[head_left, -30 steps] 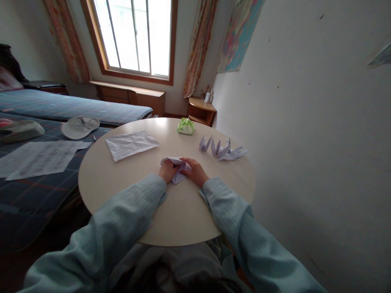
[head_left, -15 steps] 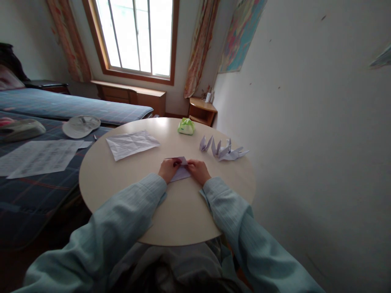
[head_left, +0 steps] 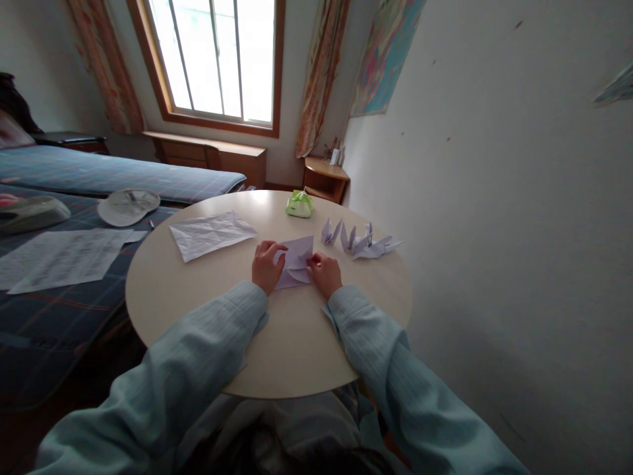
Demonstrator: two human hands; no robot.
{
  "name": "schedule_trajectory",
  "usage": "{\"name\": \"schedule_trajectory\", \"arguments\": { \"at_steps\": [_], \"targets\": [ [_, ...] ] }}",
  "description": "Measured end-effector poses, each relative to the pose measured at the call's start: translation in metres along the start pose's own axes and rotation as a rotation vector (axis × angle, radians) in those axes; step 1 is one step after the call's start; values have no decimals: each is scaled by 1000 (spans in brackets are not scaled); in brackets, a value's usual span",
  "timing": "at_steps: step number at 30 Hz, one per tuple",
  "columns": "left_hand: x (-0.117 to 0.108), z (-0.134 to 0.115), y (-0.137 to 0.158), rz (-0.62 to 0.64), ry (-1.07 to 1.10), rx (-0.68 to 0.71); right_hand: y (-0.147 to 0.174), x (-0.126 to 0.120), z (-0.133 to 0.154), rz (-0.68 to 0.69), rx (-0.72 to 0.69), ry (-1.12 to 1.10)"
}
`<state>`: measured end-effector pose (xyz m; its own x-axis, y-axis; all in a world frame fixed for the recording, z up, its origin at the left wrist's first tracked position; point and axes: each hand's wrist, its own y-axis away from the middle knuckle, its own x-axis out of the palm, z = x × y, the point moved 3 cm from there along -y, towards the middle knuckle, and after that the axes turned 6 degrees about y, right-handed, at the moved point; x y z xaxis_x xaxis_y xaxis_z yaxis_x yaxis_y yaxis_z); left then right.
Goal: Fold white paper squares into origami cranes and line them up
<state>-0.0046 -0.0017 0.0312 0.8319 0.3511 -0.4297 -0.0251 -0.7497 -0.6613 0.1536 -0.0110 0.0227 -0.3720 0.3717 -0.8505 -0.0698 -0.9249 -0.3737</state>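
Note:
A piece of pale lilac paper, part folded with creases and a raised flap in its middle, is between my two hands over the round table. At its left edge is my left hand, its thumb and forefinger apart and touching the paper. My right hand pinches the paper's right edge between thumb and fingers. To the right of it stand several folded paper cranes of the same pale colour. A creased, flattened sheet lies to the left.
A green tissue packet sits near the far side of the round white table. On the bed at left are a white cap and printed sheets. A wall rises close on the right.
The folded paper has been opened out and now shows a wider, taller face. My hands have moved slightly apart, and the left fingers have spread.

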Motion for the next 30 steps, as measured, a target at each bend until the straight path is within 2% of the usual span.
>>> {"name": "schedule_trajectory", "arguments": {
  "at_steps": [3, 5, 7, 12, 14, 16, 20, 26, 30],
  "targets": [
    [-5, -2, -2, -121, 10, -7, 1, -1, 0, 1, -4, 29],
    [-2, 1, -2, -120, 64, -25, 0, 0, 1, 6, -40, 15],
    [4, 5, -1, -44, 144, -65, 0, 2, 1, 21, -94, -12],
    [21, 15, 7, 317, 167, -158, 0, 6, 3, 17, -185, -85],
    [22, 16, 8, 366, 139, -151, 0, 7, 5, 19, -228, -144],
    [21, 16, 7, 360, 120, -141, 0, 8, 7, 47, -260, -203],
    [21, 16, 5, 362, 123, -121, 0, 6, 7, 89, -206, -222],
    [20, 11, 6, 401, 169, -77, 0, 0, 4, 25, -61, -120],
    [20, 7, 8, 446, 206, -57, 0, 5, 4, 81, -74, -114]
  ]
}}
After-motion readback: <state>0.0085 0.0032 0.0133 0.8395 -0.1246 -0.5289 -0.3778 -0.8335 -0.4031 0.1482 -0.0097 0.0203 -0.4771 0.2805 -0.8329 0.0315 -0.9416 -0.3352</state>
